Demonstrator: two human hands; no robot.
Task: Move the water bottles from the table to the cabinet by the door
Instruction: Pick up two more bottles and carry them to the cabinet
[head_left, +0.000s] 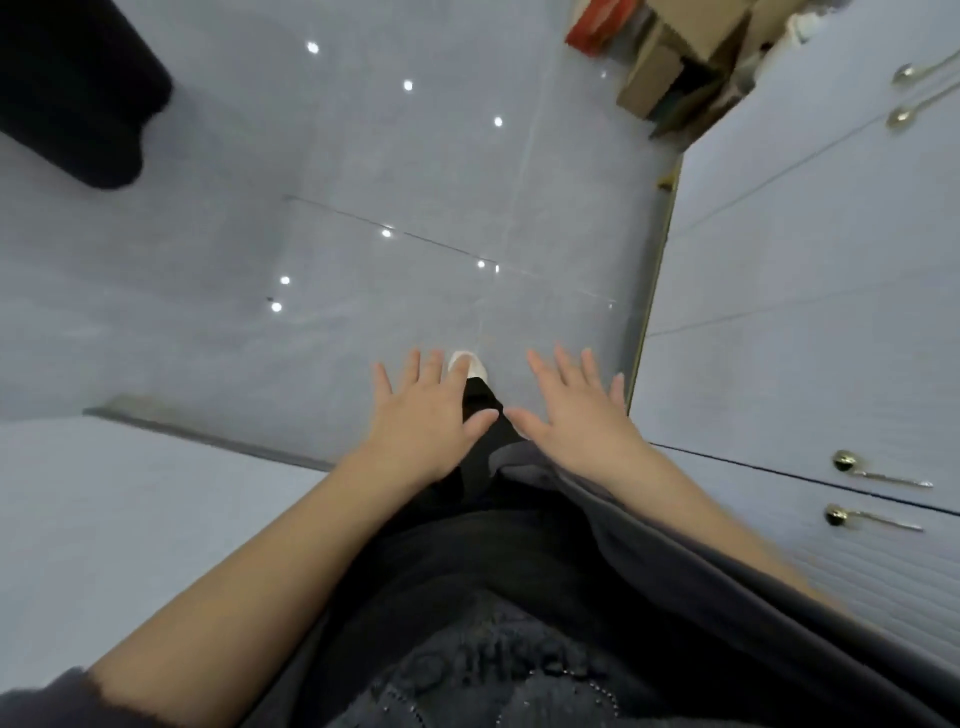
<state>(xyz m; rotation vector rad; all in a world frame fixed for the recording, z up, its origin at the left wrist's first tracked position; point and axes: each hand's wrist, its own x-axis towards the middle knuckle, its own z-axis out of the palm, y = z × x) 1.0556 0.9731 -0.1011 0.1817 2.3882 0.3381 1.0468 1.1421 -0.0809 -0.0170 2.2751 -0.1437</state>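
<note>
Floor (363, 182): glossy grey tiles, thin grout lines crossing mid-view. Small white light reflections (408, 85) are scattered over it (round, bright).

Right side: white cupboard doors (805, 260) line the floor's edge and carry brass handles (878, 475) in pairs.

Top right: cardboard boxes (670, 62) stacked, a red item (592, 23) beside them.

Upper left: dark bulky shape (67, 88), unidentifiable.

Lower left: pale flat surface (104, 519), straight-edged.

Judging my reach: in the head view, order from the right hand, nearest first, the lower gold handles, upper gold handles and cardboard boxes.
From the right hand:
1. lower gold handles, close on the right.
2. upper gold handles, farther along the cabinet.
3. cardboard boxes, on the floor past its end.
</note>
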